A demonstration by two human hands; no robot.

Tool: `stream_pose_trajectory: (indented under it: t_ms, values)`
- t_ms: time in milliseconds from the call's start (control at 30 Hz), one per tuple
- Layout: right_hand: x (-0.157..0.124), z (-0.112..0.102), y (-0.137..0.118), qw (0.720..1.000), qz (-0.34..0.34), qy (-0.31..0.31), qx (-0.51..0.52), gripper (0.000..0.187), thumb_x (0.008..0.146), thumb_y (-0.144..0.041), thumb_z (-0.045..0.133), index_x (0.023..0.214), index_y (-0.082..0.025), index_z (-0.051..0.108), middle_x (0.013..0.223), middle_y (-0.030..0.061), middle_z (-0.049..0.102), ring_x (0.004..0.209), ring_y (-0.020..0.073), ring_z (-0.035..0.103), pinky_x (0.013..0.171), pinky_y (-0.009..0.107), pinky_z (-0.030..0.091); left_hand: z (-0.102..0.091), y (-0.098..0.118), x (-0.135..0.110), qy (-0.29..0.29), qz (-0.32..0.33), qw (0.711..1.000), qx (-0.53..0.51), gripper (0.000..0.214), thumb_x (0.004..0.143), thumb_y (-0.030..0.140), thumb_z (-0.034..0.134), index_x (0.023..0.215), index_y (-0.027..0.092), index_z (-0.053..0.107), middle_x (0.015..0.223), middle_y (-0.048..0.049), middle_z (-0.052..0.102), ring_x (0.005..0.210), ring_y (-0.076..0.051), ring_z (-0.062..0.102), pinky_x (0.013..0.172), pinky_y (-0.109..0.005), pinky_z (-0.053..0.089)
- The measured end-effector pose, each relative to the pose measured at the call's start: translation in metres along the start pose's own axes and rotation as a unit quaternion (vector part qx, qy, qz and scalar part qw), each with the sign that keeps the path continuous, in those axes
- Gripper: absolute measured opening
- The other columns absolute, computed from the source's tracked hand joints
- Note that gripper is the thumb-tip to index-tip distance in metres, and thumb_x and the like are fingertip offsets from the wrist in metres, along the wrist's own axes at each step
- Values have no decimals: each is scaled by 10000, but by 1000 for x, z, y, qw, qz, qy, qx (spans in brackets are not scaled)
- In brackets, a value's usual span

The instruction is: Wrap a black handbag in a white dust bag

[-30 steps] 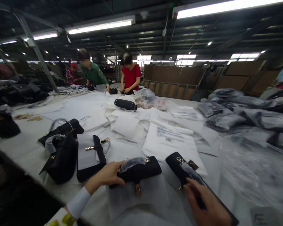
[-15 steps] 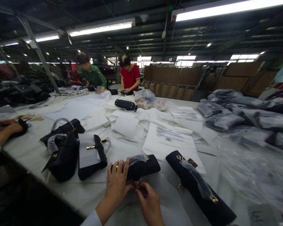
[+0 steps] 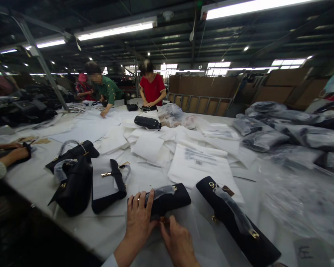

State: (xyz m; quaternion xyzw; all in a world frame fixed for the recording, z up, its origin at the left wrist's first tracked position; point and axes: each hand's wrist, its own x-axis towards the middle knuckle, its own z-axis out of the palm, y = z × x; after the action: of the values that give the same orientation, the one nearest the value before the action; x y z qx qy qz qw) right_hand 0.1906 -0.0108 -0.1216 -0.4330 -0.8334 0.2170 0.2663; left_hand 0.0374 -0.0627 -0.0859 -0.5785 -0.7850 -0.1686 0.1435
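Note:
My left hand point(image 3: 138, 218) lies on the left end of a small black handbag point(image 3: 169, 200), fingers curled over it. My right hand point(image 3: 178, 243) is just below the bag, its fingertips pinched at the gold clasp on the bag's lower edge. The bag rests on a sheet of white tissue paper point(image 3: 200, 237), and its handle is wrapped in clear plastic. A longer black handbag point(image 3: 236, 226) with gold fittings lies to the right, apart from both hands.
Three more black bags point(image 3: 75, 185) lie at the left on the white table point(image 3: 33, 178). White paper bags point(image 3: 200, 165) cover the middle. Plastic-wrapped bundles point(image 3: 280, 137) pile up at right. Two people point(image 3: 153, 89) work at the far end; another person's hand point(image 3: 15, 154) rests at left.
My right hand left the long bag at the right and came to the small bag's clasp. My left hand slid up onto the small bag's left end.

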Motion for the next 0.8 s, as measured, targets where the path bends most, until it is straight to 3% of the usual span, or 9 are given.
stream_pose_trajectory:
  t_ms: [267,433,567,700,800]
  values:
    - [1,3,-6,999,-10,-24,-41,217,965,-202,440,784,-214,557,685,48,706,603,218,691,513,271,361,-2,1,1,-1,-1,1000,-9,910,682,357,791,1465,214,349,1347,-139,494,1257,-347,416,1111,-552,259]
    - [2,8,2,995,-68,-39,-60,218,944,-134,418,800,-187,572,674,67,687,591,218,670,518,274,342,-7,0,4,-11,-2,1000,-18,963,652,367,831,1468,225,339,1343,-133,496,1250,-341,424,1111,-556,265]
    - [7,8,13,990,-119,-59,-56,269,843,-38,385,778,-169,611,677,100,673,578,232,639,515,292,365,-6,-1,3,-8,2,1000,-12,966,650,347,831,1470,227,335,1340,-133,493,1250,-346,421,1109,-562,264]
    - [12,-4,17,991,-118,-63,-7,227,906,-152,424,780,-198,607,697,69,666,607,223,632,556,302,440,-4,-2,4,-14,-8,1000,-22,963,662,384,820,1475,232,327,1343,-131,493,1247,-350,420,1107,-560,265]
    - [10,-9,16,994,-70,-44,67,190,940,-368,494,941,-208,596,852,71,689,749,230,662,668,319,516,-4,-2,4,-15,-3,1000,-27,981,649,406,831,1473,231,329,1347,-134,487,1258,-344,412,1116,-556,252]
